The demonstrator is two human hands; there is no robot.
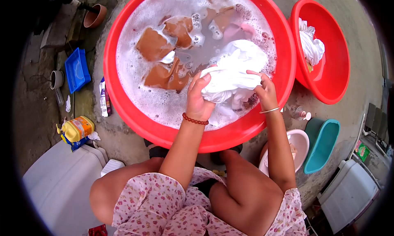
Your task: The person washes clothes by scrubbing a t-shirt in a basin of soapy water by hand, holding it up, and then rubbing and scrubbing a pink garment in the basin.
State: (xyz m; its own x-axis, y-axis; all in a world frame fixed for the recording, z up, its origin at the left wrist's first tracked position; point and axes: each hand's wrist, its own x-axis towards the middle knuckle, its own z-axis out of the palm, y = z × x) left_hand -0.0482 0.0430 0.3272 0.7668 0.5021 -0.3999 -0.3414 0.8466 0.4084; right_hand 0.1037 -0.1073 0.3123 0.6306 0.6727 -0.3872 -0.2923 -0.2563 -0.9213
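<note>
A large red basin holds sudsy grey water. Over its near right part, my left hand grips the left end of a bunched white cloth, thumb on top. The right edge of the same cloth is pinched by my right hand. Part of the white cloth hangs down into the suds. Brown cloth floats at the left of the water, with a pinkish cloth partly under the surface behind the white one.
Right of the basin stand a smaller red basin with white cloth, a bottle, a pale pink basin and a teal tub. At left are a blue basket and a yellow jug.
</note>
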